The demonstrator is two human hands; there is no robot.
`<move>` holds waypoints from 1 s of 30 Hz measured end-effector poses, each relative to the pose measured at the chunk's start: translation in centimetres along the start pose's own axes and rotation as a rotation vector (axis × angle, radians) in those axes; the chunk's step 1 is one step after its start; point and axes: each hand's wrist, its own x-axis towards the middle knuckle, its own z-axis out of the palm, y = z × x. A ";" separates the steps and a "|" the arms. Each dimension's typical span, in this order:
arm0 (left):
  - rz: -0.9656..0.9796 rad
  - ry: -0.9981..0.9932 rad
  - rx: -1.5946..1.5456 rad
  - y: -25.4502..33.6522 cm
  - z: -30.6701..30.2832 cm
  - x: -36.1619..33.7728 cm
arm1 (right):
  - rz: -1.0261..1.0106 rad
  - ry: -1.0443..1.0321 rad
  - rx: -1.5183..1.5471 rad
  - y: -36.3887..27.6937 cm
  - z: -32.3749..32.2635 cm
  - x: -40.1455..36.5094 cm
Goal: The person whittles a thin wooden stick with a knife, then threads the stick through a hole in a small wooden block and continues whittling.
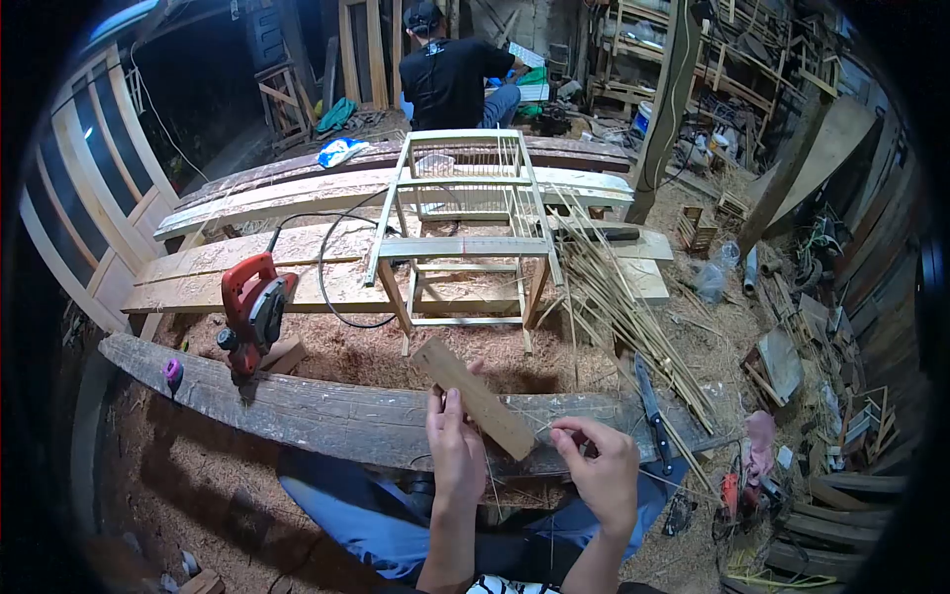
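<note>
My left hand (456,445) is wrapped around a flat wooden block (477,398), held tilted above the worn plank bench (327,411). Just right of the block's lower end, my right hand (600,467) is closed in a pinch. A thin pale strip (542,428) shows between its fingertips and the block; its full length cannot be made out. On the bench to the right lies a knife (648,404) with a dark handle. Beyond the block stands a slatted wooden frame (465,247) with rows of thin rods.
A red power planer (249,297) sits on the bench at left, its black cable looping behind. Several bamboo sticks (633,312) lie in a bundle at right. Long boards (228,259) stretch behind. Another person (450,84) sits at the back. Shavings cover the floor.
</note>
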 end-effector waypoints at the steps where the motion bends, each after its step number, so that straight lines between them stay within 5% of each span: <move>1: 0.012 0.033 -0.002 0.3 0.3 -0.2 | -0.002 -0.012 -0.022 -0.1 -0.2 0.0; 10: 0.062 0.252 0.002 -1.1 -1.3 -0.2 | 0.015 0.051 0.006 0.0 1.5 0.3; 30: 0.024 0.222 -0.027 -1.6 -1.8 1.4 | 0.060 0.021 0.069 0.3 3.1 1.2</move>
